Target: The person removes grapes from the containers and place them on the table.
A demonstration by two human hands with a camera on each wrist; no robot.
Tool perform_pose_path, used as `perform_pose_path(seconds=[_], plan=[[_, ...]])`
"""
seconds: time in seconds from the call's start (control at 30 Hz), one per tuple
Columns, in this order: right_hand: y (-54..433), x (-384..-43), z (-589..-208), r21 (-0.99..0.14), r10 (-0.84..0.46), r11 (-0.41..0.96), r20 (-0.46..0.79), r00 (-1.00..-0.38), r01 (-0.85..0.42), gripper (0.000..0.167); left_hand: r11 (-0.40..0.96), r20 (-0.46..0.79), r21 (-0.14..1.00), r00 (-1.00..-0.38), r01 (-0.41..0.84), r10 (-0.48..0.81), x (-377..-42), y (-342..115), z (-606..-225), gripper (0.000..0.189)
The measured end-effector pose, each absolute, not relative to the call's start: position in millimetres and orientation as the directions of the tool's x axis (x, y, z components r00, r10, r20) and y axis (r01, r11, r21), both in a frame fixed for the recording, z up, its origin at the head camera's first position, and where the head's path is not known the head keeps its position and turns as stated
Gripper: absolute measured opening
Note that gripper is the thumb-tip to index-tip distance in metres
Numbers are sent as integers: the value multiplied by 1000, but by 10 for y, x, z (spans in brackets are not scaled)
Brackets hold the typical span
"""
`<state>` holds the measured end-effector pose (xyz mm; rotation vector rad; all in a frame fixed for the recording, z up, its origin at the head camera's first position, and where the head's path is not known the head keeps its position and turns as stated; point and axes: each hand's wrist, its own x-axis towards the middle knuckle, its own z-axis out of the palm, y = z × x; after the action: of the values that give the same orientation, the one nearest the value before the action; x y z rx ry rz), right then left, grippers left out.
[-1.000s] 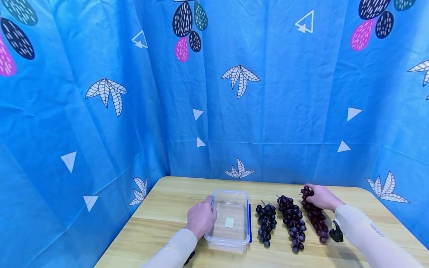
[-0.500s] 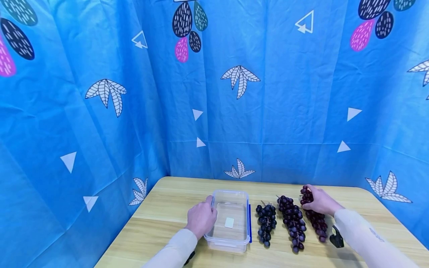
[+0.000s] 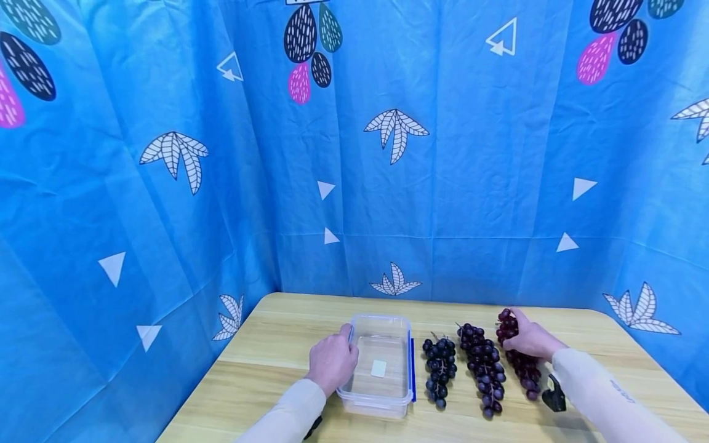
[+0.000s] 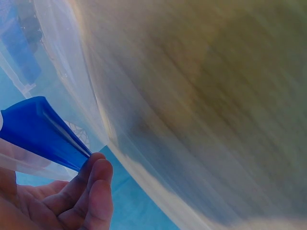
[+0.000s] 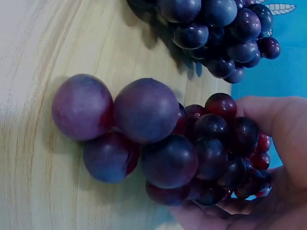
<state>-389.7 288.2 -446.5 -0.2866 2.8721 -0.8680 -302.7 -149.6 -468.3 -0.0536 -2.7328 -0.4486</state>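
Note:
In the head view, my left hand [image 3: 333,360] holds the left side of a clear plastic food container [image 3: 382,403] with no lid on top. Fingertips touch its blue latch flap [image 4: 43,132] in the left wrist view. My right hand [image 3: 533,338] is curled round the upper part of the rightmost bunch of reddish-purple grapes [image 3: 525,374]. In the right wrist view, thumb and fingers lie on either side of that bunch, and its lower grapes [image 5: 146,112] point toward the camera. Two darker bunches of grapes, a long one [image 3: 483,369] and a shorter one [image 3: 440,369], lie between container and right hand.
A blue latch flap [image 3: 413,369] hangs off the container's right side. Everything stands on a wooden table [image 3: 266,351] with rounded far corners. A patterned blue cloth [image 3: 476,184] hangs behind and at the sides.
My right hand has shifted slightly toward me, its thumb now showing on the left side of the bunch. The bunch's lower end has moved a little away. My left hand stays still.

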Motion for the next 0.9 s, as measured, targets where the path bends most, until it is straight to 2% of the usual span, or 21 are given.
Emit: perform_pose_path(seconds=[0.23,0.37,0.9], plan=[[2916,-3884,-4478,-561,-237,812,-60,-970,-164,89,950,361,299,-932,93,-22,-3027,-1485,-4690,46],[2921,-3875,-4459,-566,-238,809,-71,-969,-158,89,947,357,306,-934,97,-20,-3023,-1479,-4683,46],[2976,-3715,-4316,-658,-244,752,-233,-941,-32,88,946,356,310,-934,92,-26,-3015,-1489,-4675,46]])
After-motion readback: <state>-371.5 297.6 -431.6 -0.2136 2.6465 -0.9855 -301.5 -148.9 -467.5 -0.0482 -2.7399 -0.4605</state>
